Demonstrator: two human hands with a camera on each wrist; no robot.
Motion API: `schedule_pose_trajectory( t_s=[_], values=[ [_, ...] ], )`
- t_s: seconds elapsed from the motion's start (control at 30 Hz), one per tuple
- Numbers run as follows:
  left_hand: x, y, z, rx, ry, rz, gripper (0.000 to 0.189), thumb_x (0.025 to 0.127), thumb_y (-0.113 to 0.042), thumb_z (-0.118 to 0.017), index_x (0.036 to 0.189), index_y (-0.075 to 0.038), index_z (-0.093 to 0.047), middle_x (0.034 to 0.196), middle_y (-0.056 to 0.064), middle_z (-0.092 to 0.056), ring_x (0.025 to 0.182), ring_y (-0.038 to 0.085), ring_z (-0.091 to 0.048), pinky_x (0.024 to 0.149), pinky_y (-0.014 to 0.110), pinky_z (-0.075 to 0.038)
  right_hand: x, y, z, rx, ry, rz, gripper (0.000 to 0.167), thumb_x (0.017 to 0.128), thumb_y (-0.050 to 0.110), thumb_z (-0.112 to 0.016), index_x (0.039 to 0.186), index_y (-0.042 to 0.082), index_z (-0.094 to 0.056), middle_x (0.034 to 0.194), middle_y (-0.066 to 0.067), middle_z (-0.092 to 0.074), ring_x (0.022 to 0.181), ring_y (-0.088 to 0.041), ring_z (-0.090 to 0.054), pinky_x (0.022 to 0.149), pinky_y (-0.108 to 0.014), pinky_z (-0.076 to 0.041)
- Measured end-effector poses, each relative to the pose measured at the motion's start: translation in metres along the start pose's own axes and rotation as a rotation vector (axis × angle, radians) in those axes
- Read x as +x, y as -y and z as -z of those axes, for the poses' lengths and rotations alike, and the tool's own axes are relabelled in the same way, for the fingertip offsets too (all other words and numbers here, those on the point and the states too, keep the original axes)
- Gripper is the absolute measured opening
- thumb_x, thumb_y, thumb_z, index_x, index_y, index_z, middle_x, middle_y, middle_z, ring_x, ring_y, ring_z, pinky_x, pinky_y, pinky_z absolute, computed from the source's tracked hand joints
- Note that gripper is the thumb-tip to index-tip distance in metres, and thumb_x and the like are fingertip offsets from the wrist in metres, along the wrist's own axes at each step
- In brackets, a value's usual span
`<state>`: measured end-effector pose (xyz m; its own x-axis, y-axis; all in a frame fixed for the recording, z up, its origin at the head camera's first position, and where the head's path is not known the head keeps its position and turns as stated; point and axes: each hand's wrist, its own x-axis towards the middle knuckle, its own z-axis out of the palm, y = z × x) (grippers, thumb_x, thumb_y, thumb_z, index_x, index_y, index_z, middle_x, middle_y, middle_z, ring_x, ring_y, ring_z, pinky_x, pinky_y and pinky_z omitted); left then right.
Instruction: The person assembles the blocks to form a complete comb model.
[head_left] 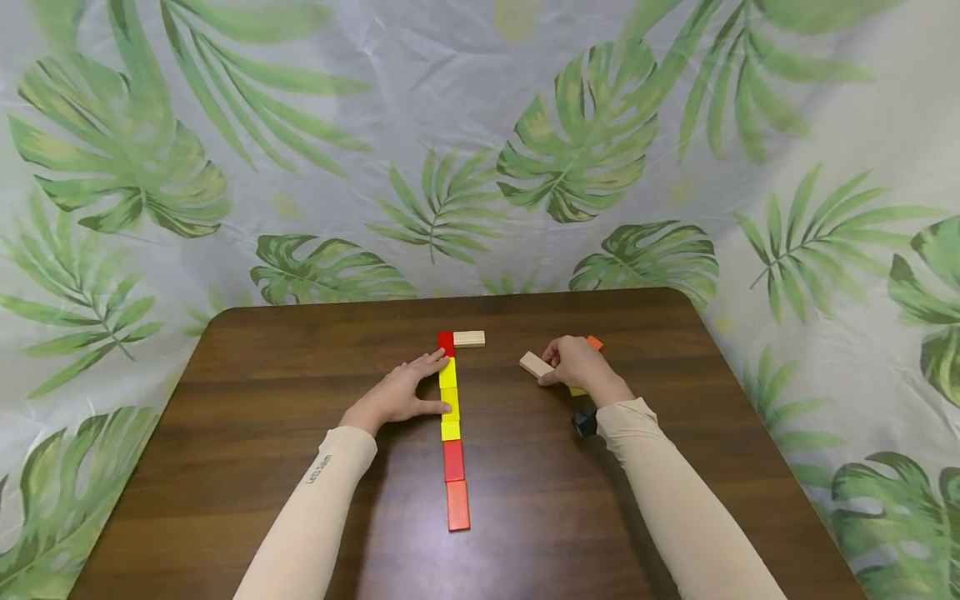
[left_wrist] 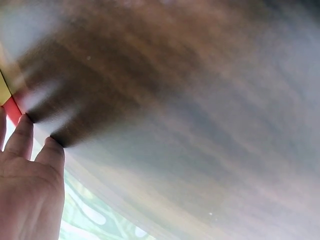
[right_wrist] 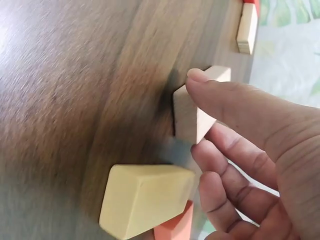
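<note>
A straight row of blocks runs toward me down the middle of the table. It has a red block (head_left: 446,340) at the far end, several yellow blocks (head_left: 447,372), then a red block (head_left: 453,461) and an orange-red block (head_left: 457,506) at the near end. My left hand (head_left: 397,392) rests against the row's left side, fingers extended near the far red block and thumb on a yellow one. In my right hand (head_left: 581,367), thumb and fingers pinch a plain wooden block (right_wrist: 186,115), tilted at the table. A second wooden block (head_left: 469,338) adjoins the far red block's right side.
Beside and partly beneath my right hand lie a pale yellow block (right_wrist: 145,200) and an orange block (right_wrist: 175,226). The brown wooden table (head_left: 262,375) ends at a leaf-patterned curtain (head_left: 450,167) behind and at the sides. A small black device (head_left: 584,422) sits at my right wrist.
</note>
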<state>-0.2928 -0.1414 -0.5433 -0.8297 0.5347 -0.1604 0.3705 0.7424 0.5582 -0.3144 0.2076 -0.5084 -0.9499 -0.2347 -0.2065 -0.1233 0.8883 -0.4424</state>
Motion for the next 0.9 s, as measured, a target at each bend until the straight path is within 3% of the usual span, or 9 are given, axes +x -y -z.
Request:
schedule_pose_trajectory(
  t_s=[0.3, 0.63, 0.9],
  values=[
    [-0.003, 0.001, 0.006, 0.002, -0.001, -0.002, 0.093, 0.093, -0.049, -0.082, 0.168, -0.017, -0.038, 0.18, 0.004, -0.026, 0.168, 0.032, -0.022, 0.135, 0.062, -0.018, 0.0, 0.001, 0.0, -0.012, -0.018, 0.004, 0.028, 0.085, 0.021, -0.092, 0.103, 0.005, -0.079, 0.096, -0.008, -0.073, 0.088, -0.023, -0.065, 0.081, -0.039, -0.056],
    [-0.003, 0.0, 0.003, -0.007, -0.007, 0.001, 0.093, 0.093, -0.05, -0.083, 0.168, -0.019, -0.039, 0.18, 0.002, -0.026, 0.168, 0.031, -0.022, 0.135, 0.061, -0.018, 0.008, 0.001, -0.002, 0.058, -0.048, 0.13, 0.026, 0.088, 0.02, -0.088, 0.109, 0.005, -0.083, 0.102, -0.009, -0.08, 0.097, -0.023, -0.072, 0.09, -0.043, -0.061],
    [-0.002, -0.002, 0.001, -0.013, 0.0, 0.002, 0.092, 0.093, -0.05, -0.082, 0.168, -0.019, -0.039, 0.18, 0.002, -0.026, 0.168, 0.031, -0.022, 0.135, 0.061, -0.017, 0.018, 0.008, -0.01, 0.114, -0.052, 0.185, 0.027, 0.088, 0.02, -0.086, 0.111, 0.007, -0.082, 0.105, -0.009, -0.078, 0.097, -0.024, -0.068, 0.09, -0.041, -0.057]
  ],
)
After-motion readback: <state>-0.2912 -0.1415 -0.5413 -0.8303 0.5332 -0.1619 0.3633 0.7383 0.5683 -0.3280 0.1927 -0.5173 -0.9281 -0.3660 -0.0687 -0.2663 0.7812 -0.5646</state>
